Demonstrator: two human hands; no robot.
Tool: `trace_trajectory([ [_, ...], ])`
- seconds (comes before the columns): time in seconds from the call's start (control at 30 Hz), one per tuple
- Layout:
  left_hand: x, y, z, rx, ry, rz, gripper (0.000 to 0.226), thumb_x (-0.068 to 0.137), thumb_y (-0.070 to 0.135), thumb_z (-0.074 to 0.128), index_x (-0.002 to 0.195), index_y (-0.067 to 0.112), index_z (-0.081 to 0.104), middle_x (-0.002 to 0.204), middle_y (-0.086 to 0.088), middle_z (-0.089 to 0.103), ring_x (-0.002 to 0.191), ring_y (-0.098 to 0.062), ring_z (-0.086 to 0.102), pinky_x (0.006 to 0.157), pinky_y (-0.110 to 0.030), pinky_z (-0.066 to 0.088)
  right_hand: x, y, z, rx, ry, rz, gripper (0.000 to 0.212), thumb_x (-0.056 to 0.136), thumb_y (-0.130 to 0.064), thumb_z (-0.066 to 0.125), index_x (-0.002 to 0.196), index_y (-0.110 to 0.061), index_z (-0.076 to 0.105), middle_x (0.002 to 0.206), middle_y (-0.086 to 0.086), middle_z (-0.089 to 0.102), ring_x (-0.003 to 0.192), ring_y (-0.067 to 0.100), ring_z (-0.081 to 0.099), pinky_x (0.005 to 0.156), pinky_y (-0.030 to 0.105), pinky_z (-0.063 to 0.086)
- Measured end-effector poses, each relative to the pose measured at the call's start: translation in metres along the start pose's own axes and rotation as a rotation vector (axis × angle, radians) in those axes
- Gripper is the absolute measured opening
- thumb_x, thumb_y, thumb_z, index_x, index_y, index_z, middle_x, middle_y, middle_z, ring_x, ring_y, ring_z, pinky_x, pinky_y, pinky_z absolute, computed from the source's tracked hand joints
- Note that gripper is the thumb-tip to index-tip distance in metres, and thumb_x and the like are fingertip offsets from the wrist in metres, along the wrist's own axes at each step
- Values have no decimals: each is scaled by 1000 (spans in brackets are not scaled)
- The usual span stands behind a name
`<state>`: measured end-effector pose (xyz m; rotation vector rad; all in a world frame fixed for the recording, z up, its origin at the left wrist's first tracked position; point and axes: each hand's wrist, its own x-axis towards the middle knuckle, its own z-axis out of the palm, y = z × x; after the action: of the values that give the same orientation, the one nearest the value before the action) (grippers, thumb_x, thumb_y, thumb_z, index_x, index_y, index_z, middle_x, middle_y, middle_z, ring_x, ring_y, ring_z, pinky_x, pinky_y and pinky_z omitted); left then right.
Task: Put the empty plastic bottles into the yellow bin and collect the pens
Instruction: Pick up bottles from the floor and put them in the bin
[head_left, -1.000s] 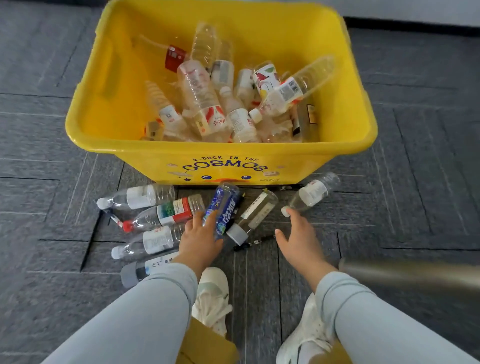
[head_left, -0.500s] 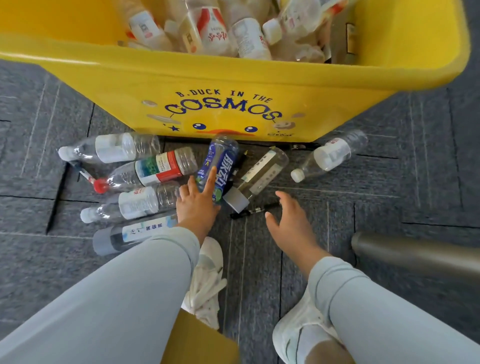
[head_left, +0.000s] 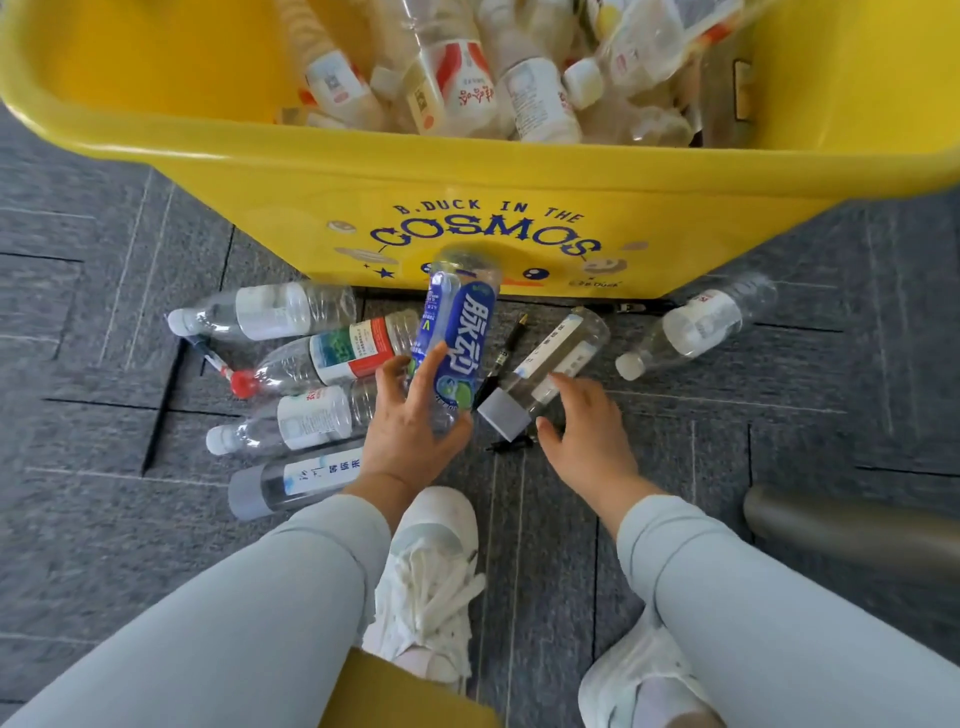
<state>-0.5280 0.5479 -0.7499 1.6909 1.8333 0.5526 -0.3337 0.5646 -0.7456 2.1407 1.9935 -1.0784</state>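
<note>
The yellow bin (head_left: 519, 176) stands ahead with several empty bottles inside. My left hand (head_left: 410, 436) grips the blue-labelled bottle (head_left: 460, 332) near its neck, its base tilted up off the carpet. My right hand (head_left: 587, 441) is spread over the grey-capped clear bottle (head_left: 558, 361), fingertips touching it, thumb beside the cap. A black pen (head_left: 506, 351) lies between these two bottles, and another black pen (head_left: 511, 444) pokes out under the grey cap. Left of them lie a red-capped bottle (head_left: 337, 356), two white-capped bottles (head_left: 270, 312) (head_left: 296, 421) and a second grey-capped bottle (head_left: 291, 480).
One more bottle (head_left: 696, 325) lies at the bin's right corner. A red-tipped pen (head_left: 210, 356) and a black pen (head_left: 163, 405) lie at far left. A grey cylinder (head_left: 852, 530) juts in from the right. My white shoes (head_left: 431, 582) stand on the grey carpet.
My left hand has closed on the blue-labelled bottle and raised it. My right hand has reached forward onto the grey-capped bottle. The view has dropped closer to the floor.
</note>
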Motion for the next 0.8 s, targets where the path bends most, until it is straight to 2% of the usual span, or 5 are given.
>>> trace_trajectory([
  [0.13, -3, -6, 3, 11, -9, 0, 70, 72, 51, 47, 134, 40, 17, 131, -22, 32, 113, -38, 47, 77, -45, 53, 18, -20, 3, -55, -37, 30, 60, 93, -42, 47, 145, -41, 17, 156, 4, -12, 137, 38, 18, 100, 45, 38],
  [0.3, -2, -8, -1, 10, -5, -53, 70, 71, 56, 43, 134, 43, 13, 133, -18, 31, 115, -36, 45, 78, -45, 52, 30, -27, 18, -106, -74, 102, 72, 86, -58, 50, 146, -42, 13, 152, 6, -29, 134, 46, 21, 103, 45, 37],
  [0.5, -2, -6, 3, 21, -4, -45, 71, 79, 49, 60, 132, 43, 14, 135, -19, 30, 115, -37, 46, 82, -46, 51, 18, -12, 33, 19, -28, 113, 88, 72, -59, 68, 142, -35, 22, 151, 8, -29, 132, 43, 30, 101, 42, 41],
  [0.6, -1, -6, 5, 26, -6, -51, 73, 81, 39, 65, 135, 44, 16, 136, -18, 29, 119, -36, 44, 85, -46, 49, 15, -7, 40, 61, 4, 104, 79, 69, -56, 73, 133, -32, 34, 150, 7, -33, 126, 38, 42, 97, 39, 46],
  [0.8, 0, -5, 5, 33, -26, -88, 72, 83, 41, 62, 143, 31, 23, 138, -16, 26, 119, -33, 43, 89, -43, 47, 14, -6, 46, 14, 29, 118, 69, 78, -37, 72, 135, -35, 35, 150, 9, -34, 126, 40, 39, 100, 36, 42],
])
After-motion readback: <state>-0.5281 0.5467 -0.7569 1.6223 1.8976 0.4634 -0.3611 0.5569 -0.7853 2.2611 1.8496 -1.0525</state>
